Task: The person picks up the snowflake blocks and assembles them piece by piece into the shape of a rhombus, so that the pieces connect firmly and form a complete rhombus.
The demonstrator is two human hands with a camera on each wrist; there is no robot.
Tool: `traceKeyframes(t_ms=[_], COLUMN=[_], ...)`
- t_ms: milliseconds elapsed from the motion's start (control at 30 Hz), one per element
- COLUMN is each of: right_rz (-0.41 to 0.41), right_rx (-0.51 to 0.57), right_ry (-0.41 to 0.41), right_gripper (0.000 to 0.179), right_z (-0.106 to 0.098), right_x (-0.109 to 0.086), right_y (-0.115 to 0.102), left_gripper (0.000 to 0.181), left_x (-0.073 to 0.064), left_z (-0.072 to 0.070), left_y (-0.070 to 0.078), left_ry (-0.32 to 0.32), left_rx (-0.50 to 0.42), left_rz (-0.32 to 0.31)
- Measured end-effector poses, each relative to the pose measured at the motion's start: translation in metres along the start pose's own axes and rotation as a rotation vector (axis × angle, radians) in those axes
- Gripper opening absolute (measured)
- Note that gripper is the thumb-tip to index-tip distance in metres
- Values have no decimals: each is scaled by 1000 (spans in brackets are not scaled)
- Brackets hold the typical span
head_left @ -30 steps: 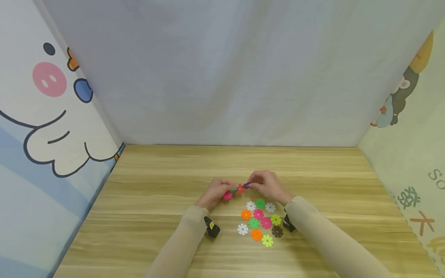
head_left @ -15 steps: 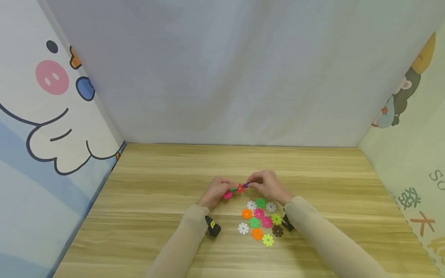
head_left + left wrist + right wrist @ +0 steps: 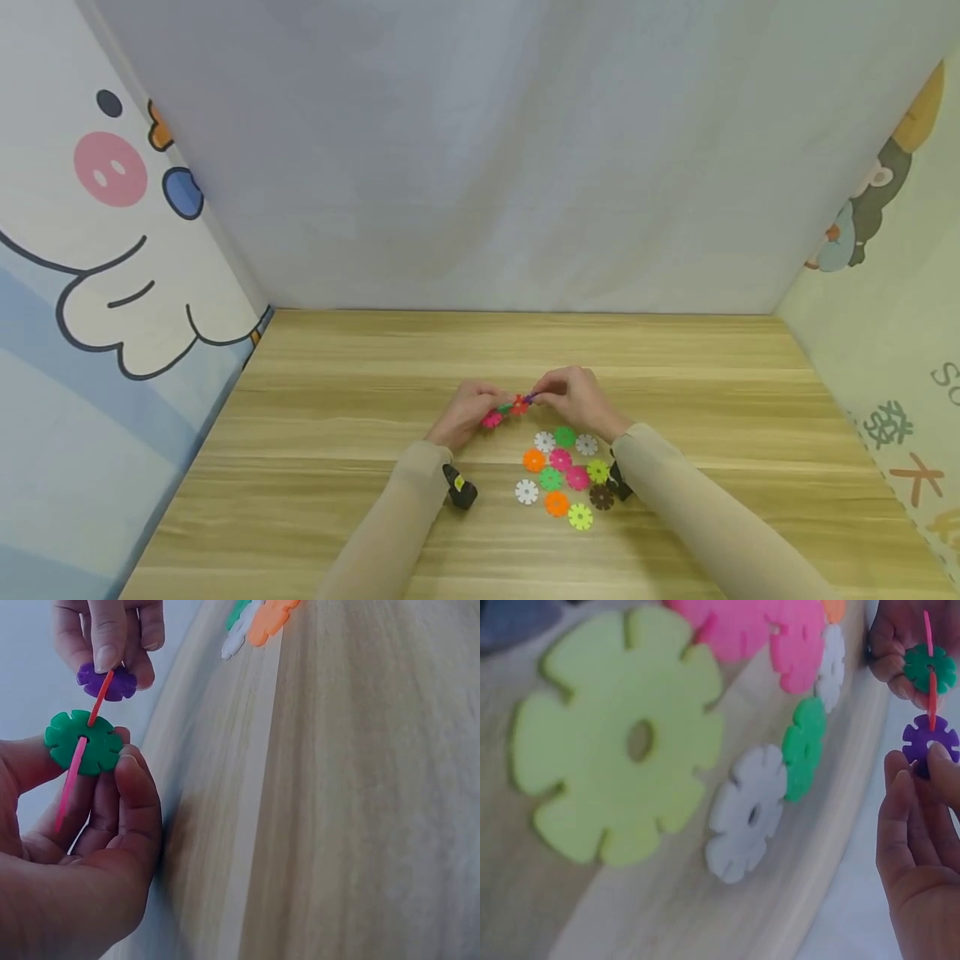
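Observation:
Between my hands runs a short chain of notched plastic snowflake discs, slotted into one another. My left hand (image 3: 467, 412) grips the green disc (image 3: 84, 742) by its edge, thumb and fingers curled round it. A pink disc (image 3: 492, 419) is slotted into the green one on its near side. On the other side a red disc (image 3: 519, 406) joins green to purple, seen edge-on in both wrist views. My right hand (image 3: 576, 398) pinches the purple disc (image 3: 931, 739) between thumb and fingers at the chain's far end.
Several loose discs lie on the wooden table (image 3: 337, 367) in front of the hands, among them an orange disc (image 3: 557, 504), a brown disc (image 3: 602, 497) and a yellow-green disc (image 3: 581, 517). A pale wall (image 3: 510, 167) stands behind the table.
Both hands keep their grips and stay nearly in place. The red and purple discs shift very slightly; the loose discs lie as before.

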State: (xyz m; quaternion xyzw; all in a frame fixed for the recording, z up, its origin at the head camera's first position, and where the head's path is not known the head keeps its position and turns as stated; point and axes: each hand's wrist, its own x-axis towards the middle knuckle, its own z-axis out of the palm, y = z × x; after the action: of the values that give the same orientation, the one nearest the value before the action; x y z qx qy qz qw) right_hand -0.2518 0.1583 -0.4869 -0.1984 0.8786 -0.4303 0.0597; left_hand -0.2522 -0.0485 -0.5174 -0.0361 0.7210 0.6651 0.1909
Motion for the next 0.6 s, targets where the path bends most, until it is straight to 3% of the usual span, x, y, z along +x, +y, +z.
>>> traceKeyframes(t_ms=[233,600], right_rz=[25,27], right_rx=[46,57], right_ry=[3,-29], right_gripper=[4,6], right_z=[-2,0], right_x=[0,1], right_y=[-1,-1], left_gripper=[17,16], left_x=[0,-4], left_z=[-2,1], left_y=[-3,1], left_ry=[-56,-64], left_rx=[-59,-79], left_rz=[7,14])
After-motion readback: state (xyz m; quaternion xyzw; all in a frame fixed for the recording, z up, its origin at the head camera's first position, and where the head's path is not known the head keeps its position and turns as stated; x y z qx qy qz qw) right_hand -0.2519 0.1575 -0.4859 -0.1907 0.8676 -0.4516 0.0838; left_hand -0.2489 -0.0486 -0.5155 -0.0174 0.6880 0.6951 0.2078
